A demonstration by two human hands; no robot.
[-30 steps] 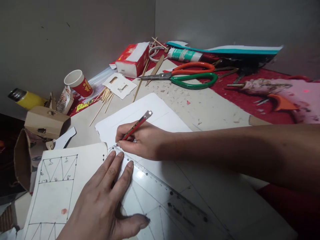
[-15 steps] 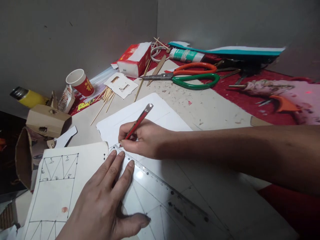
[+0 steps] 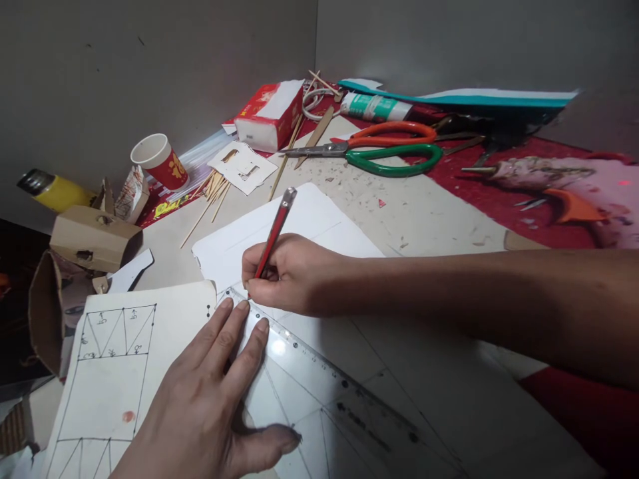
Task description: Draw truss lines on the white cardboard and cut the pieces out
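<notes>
My right hand [image 3: 295,274] grips the pencil [image 3: 275,230]; my left hand [image 3: 207,379], fingers spread, presses the ruler [image 3: 312,366] at ten o'clock. Unpressed at four o'clock, it could pivot.

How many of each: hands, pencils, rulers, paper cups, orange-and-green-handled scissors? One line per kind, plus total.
Hands: 2 (left hand, right hand)
Pencil: 1, red and dark
Ruler: 1, see-through
Paper cup: 1, red and white
Scissors with orange and green handles: 1
Total: 6
</notes>
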